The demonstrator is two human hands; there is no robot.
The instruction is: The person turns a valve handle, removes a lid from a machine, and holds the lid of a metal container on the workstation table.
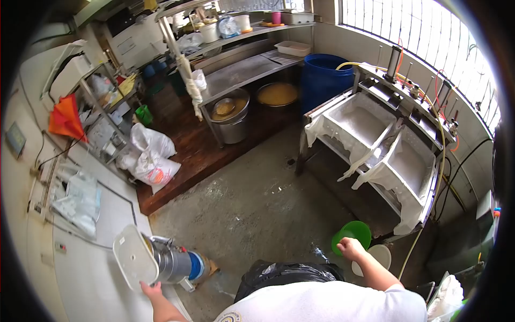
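At the lower left, my left hand (151, 290) touches or reaches the lower edge of a pale plastic tray (135, 258), which sits tilted in view over a metal machine (176, 264) with a blue band. Its fingers are partly hidden, so its grip is unclear. My right hand (350, 247) is curled closed in front of a green bucket (358, 234); anything inside its fingers is too small to name. A white bucket (379, 259) stands beside the green one, partly behind my right forearm.
Two cloth-lined white trays (360, 121) rest on a metal press frame (308, 145) at right. Behind it stands a blue barrel (323, 80). White sacks (154, 157) sit on a raised brown platform (204, 166). Metal shelves (241, 75) hold containers above large pots (233, 130).
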